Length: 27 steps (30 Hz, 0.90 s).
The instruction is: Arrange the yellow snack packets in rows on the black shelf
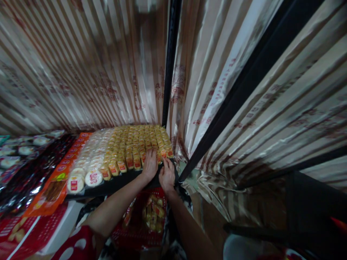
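Observation:
Rows of small yellow-wrapped snack packets (130, 142) stand closely packed on a black-edged table (119, 180). My left hand (151, 165) rests its outstretched fingers on packets near the front right of the rows. Beside it, my right hand (167, 176) touches the front of the corner packets with its fingertips. Neither hand is wrapped round a packet, though the dim light blurs the fingers and the contact between them is partly hidden. Below my forearms, a red basket (119, 236) holds more yellow-wrapped packets (154, 213).
Round white wrapped cakes (93, 177) line up left of the packets. Further left lie an orange snack bag (58, 177), dark shiny packs (35, 177) and a red-and-white box (54, 224). Striped curtain sheeting (108, 65) and black poles (225, 108) enclose the back and right.

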{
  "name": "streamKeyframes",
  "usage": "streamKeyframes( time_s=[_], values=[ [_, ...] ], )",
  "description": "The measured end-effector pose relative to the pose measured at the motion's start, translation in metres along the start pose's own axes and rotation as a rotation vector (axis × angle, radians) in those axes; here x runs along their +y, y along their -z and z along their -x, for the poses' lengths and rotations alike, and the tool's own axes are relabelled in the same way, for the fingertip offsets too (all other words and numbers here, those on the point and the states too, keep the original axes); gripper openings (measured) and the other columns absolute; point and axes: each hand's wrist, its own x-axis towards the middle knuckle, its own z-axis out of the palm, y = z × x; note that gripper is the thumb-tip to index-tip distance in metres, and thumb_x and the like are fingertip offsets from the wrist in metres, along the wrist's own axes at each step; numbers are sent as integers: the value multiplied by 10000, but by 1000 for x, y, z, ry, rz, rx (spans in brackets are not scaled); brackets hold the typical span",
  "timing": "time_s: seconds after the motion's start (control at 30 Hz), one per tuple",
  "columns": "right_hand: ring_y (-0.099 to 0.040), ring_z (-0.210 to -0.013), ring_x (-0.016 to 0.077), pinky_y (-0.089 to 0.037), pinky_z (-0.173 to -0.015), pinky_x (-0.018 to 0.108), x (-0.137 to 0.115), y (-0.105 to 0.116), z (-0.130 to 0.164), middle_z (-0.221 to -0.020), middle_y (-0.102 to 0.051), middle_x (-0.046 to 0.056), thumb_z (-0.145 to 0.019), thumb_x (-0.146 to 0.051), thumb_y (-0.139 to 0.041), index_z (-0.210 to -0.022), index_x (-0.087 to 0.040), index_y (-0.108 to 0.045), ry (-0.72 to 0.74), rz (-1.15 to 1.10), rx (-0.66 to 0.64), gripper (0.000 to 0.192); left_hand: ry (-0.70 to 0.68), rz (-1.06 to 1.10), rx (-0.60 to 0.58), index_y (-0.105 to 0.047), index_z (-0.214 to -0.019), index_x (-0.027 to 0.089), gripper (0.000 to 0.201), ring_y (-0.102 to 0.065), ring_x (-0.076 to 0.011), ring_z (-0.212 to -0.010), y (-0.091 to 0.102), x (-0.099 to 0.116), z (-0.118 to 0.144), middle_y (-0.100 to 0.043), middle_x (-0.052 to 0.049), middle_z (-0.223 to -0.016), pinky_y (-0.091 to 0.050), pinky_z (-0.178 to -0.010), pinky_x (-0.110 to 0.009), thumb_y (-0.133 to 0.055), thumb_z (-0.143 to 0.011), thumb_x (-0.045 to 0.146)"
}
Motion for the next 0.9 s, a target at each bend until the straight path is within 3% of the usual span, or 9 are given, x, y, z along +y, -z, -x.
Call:
streamKeyframes(
  time_s=[0.13, 0.33, 0.57, 0.77, 0.9],
  values=[
    [-441, -1144, 196, -389, -987, 353, -3, 1, 1, -1217, -497, 76, -737, -40, -382, -1278, -223, -478, 2, 5, -7, 579, 6, 80, 20, -333, -1283, 113, 462, -334, -236, -1289, -3, -4, 15, -376, -170, -1326, -348, -1052, -449, -342, -825, 58],
    [-431, -1132, 205, -412, -955, 342, -4, 3, 3, -1256, -441, 65, -733, -24, -402, -1146, -270, -589, 54, 77, -52, 517, 24, 122, -29, -415, -1212, 122, 367, -358, -234, -1291, -7, -9, 23, -329, -161, -1374, -380, -1043, -430, -316, -860, 94],
    [-420, -1147, 234, -430, -939, 353, -6, 4, 3, -1271, -430, 98, -764, -65, -441, -1260, -266, -518, 58, 167, -109, 541, -29, 74, -45, -473, -1231, 135, 435, -247, -252, -1346, 0, -1, 38, -335, -139, -1395, -288, -1096, -458, -387, -807, 94],
    [-429, -1136, 227, -424, -944, 351, -7, 2, 3, -1264, -452, 95, -756, -43, -421, -1266, -254, -510, 19, 155, -109, 559, 145, 144, -84, -445, -1279, 103, 462, -337, -253, -1303, -11, -1, 62, -361, -174, -1379, -330, -1074, -419, -422, -827, 199],
    [-448, -1111, 206, -432, -922, 331, -6, 0, 3, -1240, -480, 80, -779, -70, -417, -1275, -255, -495, 0, 151, -68, 535, 146, 188, -141, -380, -1332, 56, 520, -301, -235, -1331, -16, -4, 59, -336, -186, -1415, -276, -1110, -403, -381, -829, 187]
  ],
)
